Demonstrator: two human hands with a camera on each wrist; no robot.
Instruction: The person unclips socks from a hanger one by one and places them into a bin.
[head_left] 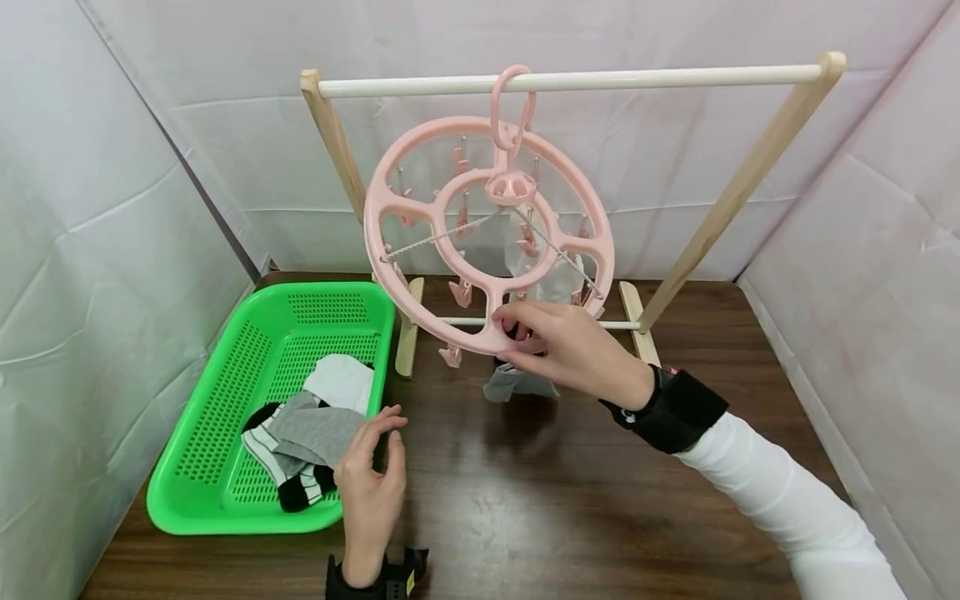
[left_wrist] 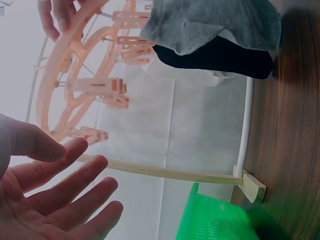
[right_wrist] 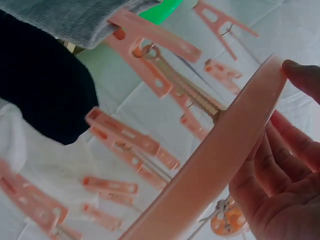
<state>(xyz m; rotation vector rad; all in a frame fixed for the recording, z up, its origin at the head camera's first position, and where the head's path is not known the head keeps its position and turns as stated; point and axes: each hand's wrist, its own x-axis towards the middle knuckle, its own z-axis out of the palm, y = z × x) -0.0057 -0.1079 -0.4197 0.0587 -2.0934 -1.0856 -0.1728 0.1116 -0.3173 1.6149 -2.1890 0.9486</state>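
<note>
A pink round clip hanger (head_left: pixel 378 212) hangs tilted by its hook (head_left: pixel 501 100) from a white rail. My right hand (head_left: pixel 577 346) grips the near part of its rim, thumb on one side and fingers on the other, as the right wrist view shows. Below the rim a grey sock (left_wrist: pixel 210 25) hangs from a pink clothes peg (right_wrist: pixel 155 37), with a black sock (right_wrist: pixel 50 85) and something white beside it. My left hand (head_left: pixel 371 483) is held by the basket's right edge, fingers loosely spread and holding nothing.
A green basket (head_left: pixel 202 417) on the left holds a grey sock (head_left: pixel 322 433), a white sock (head_left: pixel 341 383) and striped black-and-white ones (head_left: pixel 262 446). Wooden legs (head_left: pixel 738 187) carry the white rail (head_left: pixel 637 79) over the brown table (head_left: pixel 600 500). White cloth walls surround it.
</note>
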